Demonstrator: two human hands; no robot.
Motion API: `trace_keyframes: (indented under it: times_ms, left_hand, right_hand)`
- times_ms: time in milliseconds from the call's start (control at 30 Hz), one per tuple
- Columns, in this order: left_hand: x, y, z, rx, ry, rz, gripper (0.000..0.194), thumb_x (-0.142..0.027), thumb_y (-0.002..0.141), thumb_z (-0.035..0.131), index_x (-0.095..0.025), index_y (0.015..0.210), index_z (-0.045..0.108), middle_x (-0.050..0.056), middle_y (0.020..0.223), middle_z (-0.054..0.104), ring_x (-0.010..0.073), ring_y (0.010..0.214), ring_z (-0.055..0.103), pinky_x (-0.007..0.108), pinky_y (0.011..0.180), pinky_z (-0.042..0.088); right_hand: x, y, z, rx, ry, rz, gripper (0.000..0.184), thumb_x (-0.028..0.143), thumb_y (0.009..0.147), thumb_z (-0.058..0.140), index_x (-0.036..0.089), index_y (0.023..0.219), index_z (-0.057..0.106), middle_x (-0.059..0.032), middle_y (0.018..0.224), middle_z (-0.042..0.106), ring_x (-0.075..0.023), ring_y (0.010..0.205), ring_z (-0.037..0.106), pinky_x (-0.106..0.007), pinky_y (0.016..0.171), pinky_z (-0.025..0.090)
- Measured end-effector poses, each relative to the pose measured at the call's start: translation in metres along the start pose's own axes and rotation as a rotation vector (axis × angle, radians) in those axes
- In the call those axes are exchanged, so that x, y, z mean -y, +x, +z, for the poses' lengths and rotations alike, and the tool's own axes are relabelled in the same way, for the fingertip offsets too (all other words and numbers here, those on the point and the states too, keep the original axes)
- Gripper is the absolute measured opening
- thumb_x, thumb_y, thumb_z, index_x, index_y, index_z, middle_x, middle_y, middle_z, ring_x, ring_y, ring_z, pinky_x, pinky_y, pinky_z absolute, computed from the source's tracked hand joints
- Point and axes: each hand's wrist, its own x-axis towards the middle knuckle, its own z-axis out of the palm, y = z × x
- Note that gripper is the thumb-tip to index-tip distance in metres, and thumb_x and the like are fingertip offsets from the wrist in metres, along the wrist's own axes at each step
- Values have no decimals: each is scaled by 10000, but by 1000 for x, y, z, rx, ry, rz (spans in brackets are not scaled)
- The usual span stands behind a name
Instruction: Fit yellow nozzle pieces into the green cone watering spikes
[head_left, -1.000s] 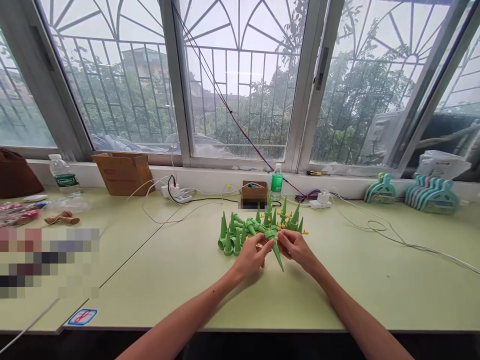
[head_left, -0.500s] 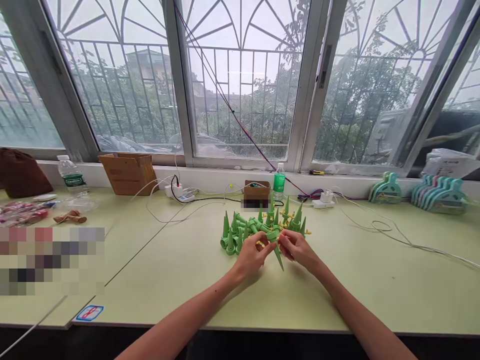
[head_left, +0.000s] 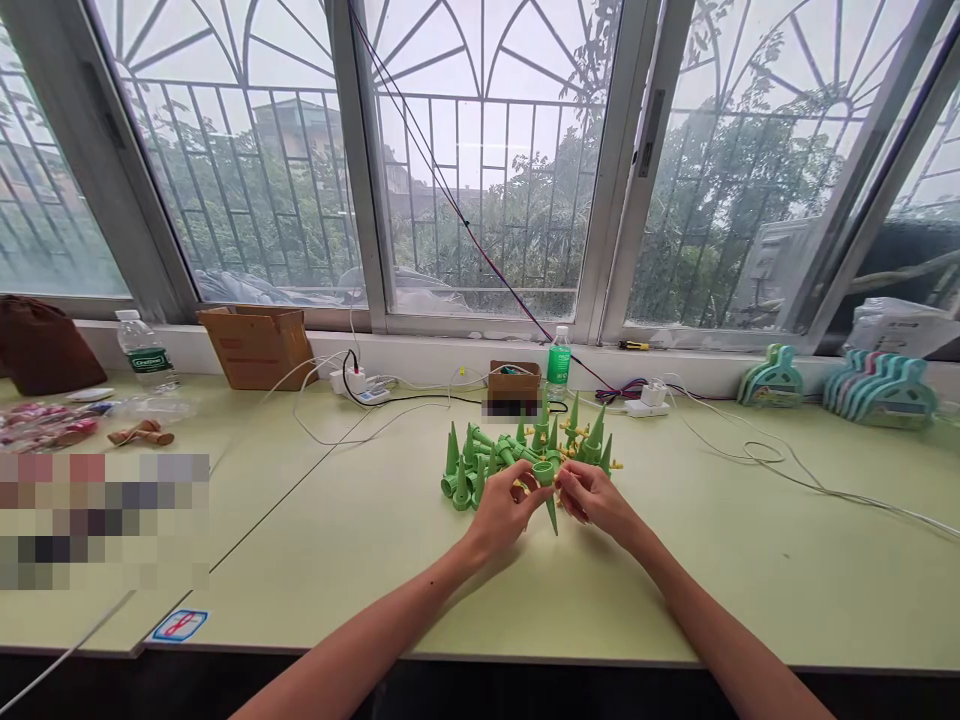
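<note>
Indoors, green spikes on pale table beneath windows

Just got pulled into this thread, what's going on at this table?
A person is handling a green spike above the table. The left hand holds it, point down and cup end up. The right hand is pinched closed at its side; anything in that pinch is too small to make out. More green spikes and yellow pieces lie just beyond.
</note>
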Motion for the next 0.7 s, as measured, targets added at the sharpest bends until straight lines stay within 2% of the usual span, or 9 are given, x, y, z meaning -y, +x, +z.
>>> trace_keyframes:
  times_ms: [367, 700]
  left_hand:
    - [0, -1, 1, 2, 76, 47, 230, -396, 821, 628, -179, 819, 552, -19, 745, 575, 61, 487, 424, 190, 446, 331]
    - [1, 0, 0, -13, 118, 55, 235, -373, 819, 626, -174, 745, 525, -37, 647, 526, 67, 484, 399, 196, 461, 328]
  right_hand:
    - [7, 0, 1, 9, -6, -2, 450, 527, 942, 459, 187, 648, 458, 53, 458, 462, -65, 357, 369, -201, 364, 272]
    - [2, 1, -1, 24, 10, -19, 472, 533, 947, 444, 188, 625, 442, 47, 446, 464, -71, 354, 381, -204, 361, 269]
